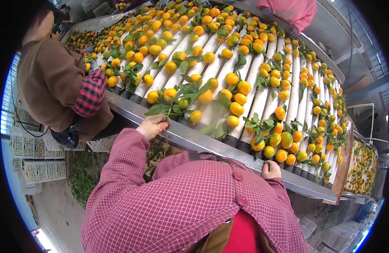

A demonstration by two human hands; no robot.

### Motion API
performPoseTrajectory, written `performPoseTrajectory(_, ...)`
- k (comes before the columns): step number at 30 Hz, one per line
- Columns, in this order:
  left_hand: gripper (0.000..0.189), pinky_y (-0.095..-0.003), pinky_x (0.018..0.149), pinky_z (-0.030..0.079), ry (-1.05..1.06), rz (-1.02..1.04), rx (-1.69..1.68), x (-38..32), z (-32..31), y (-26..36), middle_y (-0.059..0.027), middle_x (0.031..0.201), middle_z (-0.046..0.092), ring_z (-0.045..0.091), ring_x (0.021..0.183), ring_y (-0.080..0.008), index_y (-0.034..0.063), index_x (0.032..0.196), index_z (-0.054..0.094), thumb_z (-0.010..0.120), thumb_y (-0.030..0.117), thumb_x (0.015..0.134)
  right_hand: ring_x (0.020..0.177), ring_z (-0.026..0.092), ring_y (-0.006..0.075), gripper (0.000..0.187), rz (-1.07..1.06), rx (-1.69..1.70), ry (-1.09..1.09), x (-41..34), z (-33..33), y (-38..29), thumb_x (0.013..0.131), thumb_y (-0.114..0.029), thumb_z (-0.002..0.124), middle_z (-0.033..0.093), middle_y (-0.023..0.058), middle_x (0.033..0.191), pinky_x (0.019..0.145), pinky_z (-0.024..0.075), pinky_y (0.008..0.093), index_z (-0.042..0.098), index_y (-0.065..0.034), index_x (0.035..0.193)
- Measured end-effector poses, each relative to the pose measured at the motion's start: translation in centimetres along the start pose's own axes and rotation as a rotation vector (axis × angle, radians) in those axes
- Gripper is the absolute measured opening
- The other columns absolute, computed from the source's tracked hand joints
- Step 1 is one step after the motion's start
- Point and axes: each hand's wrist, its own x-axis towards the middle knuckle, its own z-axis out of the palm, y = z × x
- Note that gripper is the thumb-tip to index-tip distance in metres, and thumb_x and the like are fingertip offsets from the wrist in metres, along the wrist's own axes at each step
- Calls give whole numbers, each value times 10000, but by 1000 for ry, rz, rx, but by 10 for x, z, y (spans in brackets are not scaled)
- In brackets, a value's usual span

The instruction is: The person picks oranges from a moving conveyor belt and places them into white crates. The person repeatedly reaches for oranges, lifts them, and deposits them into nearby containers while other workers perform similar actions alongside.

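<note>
My left hand [154, 126], above the near metal rail [200, 142] of a roller conveyor, pinches the stem of a leafy citrus sprig [170, 109]. The sprig's green leaves spread over the rollers among mandarins, and a blurred mandarin [205, 96] shows close to them. Farther right, my right hand [271, 169] is curled over the same rail, its fingertips partly hidden. Just beyond it lie orange and greenish mandarins [280, 155], some with leaves attached. White rollers [213, 71] carry many more, singly and in leafy clusters.
A co-worker in a brown coat [52, 76] stands close on the left. Across the conveyor is a person in a pink top [289, 12]. White plastic crates [44, 170] are stacked at lower left, beside cut leaves [84, 177] on the floor. Another fruit-filled conveyor [362, 170] runs at right.
</note>
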Motion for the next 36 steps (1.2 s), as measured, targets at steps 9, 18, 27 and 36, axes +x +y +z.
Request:
performPoseTrajectory(9,733,-392,967,483,-606,-652,849,-83,-61,-88,-172,1208,668,631,1121,-310,101,1318,608,739,550,754,978,653,352,207,-47,42,-70,3,9,-43,863,-171,588,698,171,995,876,515,419,710,-51,980)
performPoseTrajectory(18,663,-370,1064,413,168,-117,500,35,-72,-28,-161,1405,488,518,1259,-320,125,1433,457,683,273,828,953,661,342,228,-48,0,-16,7,34,-76,826,-196,592,708,139,1000,863,520,428,722,-53,947)
performPoseTrajectory(27,650,-390,1027,467,343,-361,264,153,-42,-39,-211,1395,491,569,1221,-340,188,1381,536,760,297,780,933,653,354,199,-20,21,-4,3,47,-119,835,-201,590,700,140,948,839,516,440,718,-70,910)
performPoseTrajectory(36,430,-330,921,507,-60,-18,-19,146,-38,-56,-136,1156,675,652,1034,-239,103,1280,603,646,320,911,911,647,362,182,-62,30,30,9,72,-151,828,-183,590,695,142,917,818,512,441,715,-63,884)
